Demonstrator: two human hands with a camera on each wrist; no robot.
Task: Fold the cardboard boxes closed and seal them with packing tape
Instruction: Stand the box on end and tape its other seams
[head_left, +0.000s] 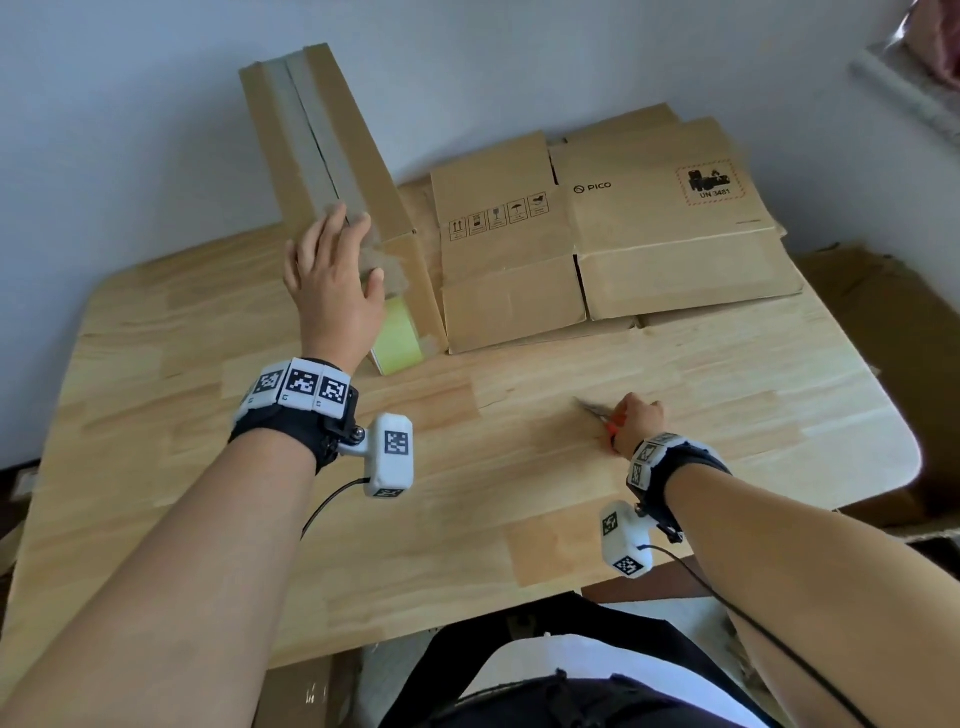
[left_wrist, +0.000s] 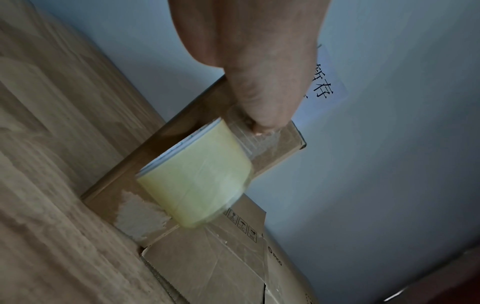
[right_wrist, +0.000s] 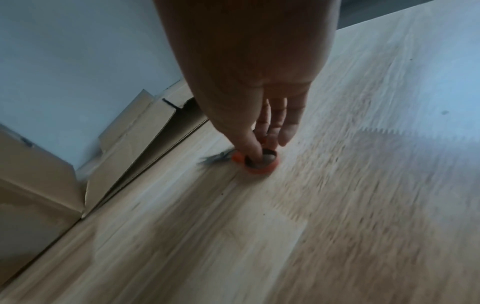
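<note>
A long narrow cardboard box (head_left: 311, 130) lies on the wooden table (head_left: 519, 493), running from the back left toward the middle, with clear tape along its top seam. My left hand (head_left: 337, 254) lies flat on the box's near end, fingers straight. Its thumb (left_wrist: 262, 102) presses clear tape onto the end face. A yellowish tape roll (head_left: 397, 332) hangs against that end just under the hand, also in the left wrist view as the tape roll (left_wrist: 197, 176). My right hand (head_left: 641, 421) rests on the table and grips orange-handled scissors (head_left: 597, 413), with fingers through the scissors' handle loop (right_wrist: 259, 164).
Flattened printed cartons (head_left: 623, 234) lie stacked at the back right of the table, touching the long box. More cardboard (head_left: 872, 322) sits on the floor past the right edge. A wall stands close behind the table.
</note>
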